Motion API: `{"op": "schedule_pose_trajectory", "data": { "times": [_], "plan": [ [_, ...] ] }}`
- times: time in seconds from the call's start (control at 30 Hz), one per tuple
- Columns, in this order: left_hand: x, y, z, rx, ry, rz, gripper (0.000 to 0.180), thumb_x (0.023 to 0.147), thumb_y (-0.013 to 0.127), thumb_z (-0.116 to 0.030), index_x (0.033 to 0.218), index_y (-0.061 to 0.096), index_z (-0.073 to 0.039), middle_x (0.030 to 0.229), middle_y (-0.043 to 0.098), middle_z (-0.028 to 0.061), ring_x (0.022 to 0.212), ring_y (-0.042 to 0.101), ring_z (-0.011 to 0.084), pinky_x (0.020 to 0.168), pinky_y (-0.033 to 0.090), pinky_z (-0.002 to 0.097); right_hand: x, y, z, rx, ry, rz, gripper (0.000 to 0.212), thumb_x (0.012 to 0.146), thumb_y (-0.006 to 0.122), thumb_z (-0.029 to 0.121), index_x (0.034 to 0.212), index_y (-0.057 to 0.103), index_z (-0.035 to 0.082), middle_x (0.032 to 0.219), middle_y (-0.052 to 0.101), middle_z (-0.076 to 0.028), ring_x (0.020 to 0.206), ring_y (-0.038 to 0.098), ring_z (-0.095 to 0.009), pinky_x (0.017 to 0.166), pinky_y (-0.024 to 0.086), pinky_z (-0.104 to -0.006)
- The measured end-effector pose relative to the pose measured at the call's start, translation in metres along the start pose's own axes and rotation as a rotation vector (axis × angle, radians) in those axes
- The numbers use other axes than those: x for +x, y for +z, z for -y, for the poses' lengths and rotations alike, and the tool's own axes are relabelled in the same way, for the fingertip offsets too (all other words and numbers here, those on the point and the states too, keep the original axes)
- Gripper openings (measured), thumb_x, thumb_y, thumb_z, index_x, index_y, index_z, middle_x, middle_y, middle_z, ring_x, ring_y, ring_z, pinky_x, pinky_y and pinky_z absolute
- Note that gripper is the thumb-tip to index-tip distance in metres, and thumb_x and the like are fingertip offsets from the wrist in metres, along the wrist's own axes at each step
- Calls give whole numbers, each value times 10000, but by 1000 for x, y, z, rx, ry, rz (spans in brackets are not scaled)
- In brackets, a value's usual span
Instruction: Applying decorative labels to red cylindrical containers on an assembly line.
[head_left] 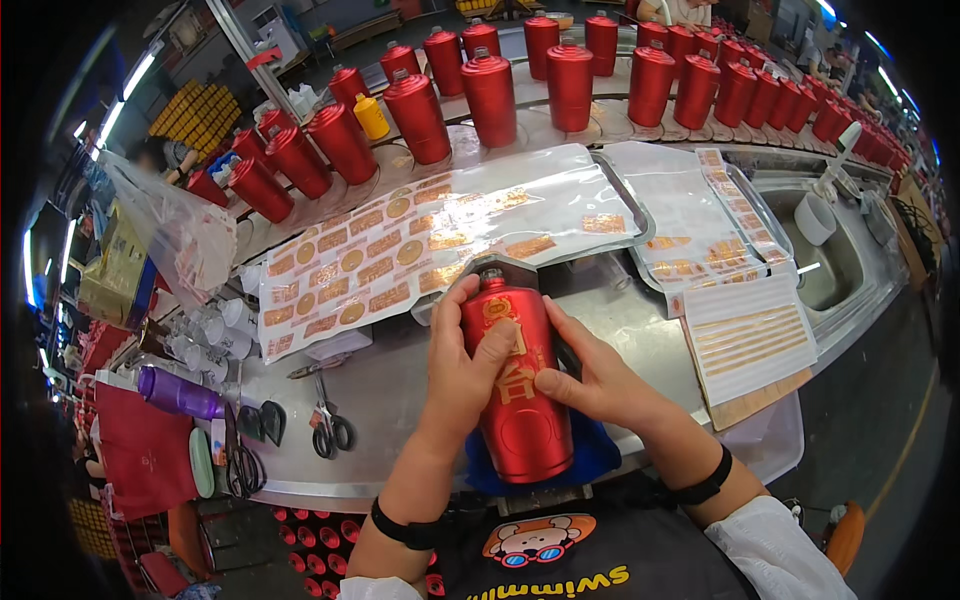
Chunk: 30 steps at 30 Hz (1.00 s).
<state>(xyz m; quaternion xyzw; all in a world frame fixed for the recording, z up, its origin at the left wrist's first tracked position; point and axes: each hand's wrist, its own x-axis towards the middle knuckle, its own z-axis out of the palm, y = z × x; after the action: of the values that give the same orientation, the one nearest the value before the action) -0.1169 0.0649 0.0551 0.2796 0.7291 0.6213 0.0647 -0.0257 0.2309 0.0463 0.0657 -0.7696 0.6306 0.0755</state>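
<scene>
In front of me a red metallic bottle (pixel 522 440) lies tilted, its neck pointing away and its base toward me. Gold decals run down its front. My left hand (pixel 462 350) wraps round its left side, thumb pressed on the upper gold character. On the other side my right hand (pixel 598 378) grips the bottle, its thumb on the lower character. A blue cloth (pixel 603 455) lies beneath the bottle's base. Beyond my hands, a sheet of gold and orange decals (pixel 375 255) is spread out, several places on it bare.
Red bottles (pixel 488 95) stand in rows on a curved conveyor, with a small yellow bottle (pixel 371 116) among them. More decal sheets (pixel 690 225) and a strip sheet (pixel 748 335) lie right, before a sink (pixel 830 270). Scissors (pixel 330 425) and a purple bottle (pixel 180 392) are left.
</scene>
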Motion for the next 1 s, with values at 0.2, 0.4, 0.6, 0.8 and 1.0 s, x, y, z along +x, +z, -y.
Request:
{"op": "schedule_pose_trajectory", "data": {
  "times": [0.2,0.4,0.6,0.8,1.0],
  "plan": [
    [2,4,0,-137,-100,-39,588,906,646,-241,1348,397,55,1280,482,175,1186,479,229,1037,370,339,-3,-1,0,-24,-7,-3,917,895,628,484,1478,192,-74,1465,328,-282,1388,325,-339,1119,288,-387],
    [-20,-1,2,-154,-12,-40,787,916,610,-289,1465,183,79,1481,271,226,1363,316,274,1131,240,364,-4,-7,-7,161,140,39,713,997,481,407,1509,200,-2,1515,318,-194,1398,313,-255,1127,260,-344],
    [-36,4,-5,-244,19,33,827,968,520,-383,1498,74,69,1522,228,214,1374,316,259,1127,259,361,3,-1,-5,127,123,-46,817,933,562,498,1459,278,-60,1465,361,-258,1363,375,-319,1100,317,-373],
    [-38,9,-16,-350,0,43,734,1010,436,-349,1514,63,34,1527,247,180,1346,375,232,1104,321,354,6,7,-10,119,130,-133,810,910,597,495,1430,328,-65,1394,433,-256,1306,437,-324,1073,350,-381],
    [-37,2,-7,-326,-40,63,743,1012,448,-308,1507,34,59,1537,213,194,1375,319,229,1117,278,336,9,9,-10,270,174,-157,784,897,630,462,1416,355,-58,1360,456,-257,1273,459,-320,1061,360,-379]
  ]
}}
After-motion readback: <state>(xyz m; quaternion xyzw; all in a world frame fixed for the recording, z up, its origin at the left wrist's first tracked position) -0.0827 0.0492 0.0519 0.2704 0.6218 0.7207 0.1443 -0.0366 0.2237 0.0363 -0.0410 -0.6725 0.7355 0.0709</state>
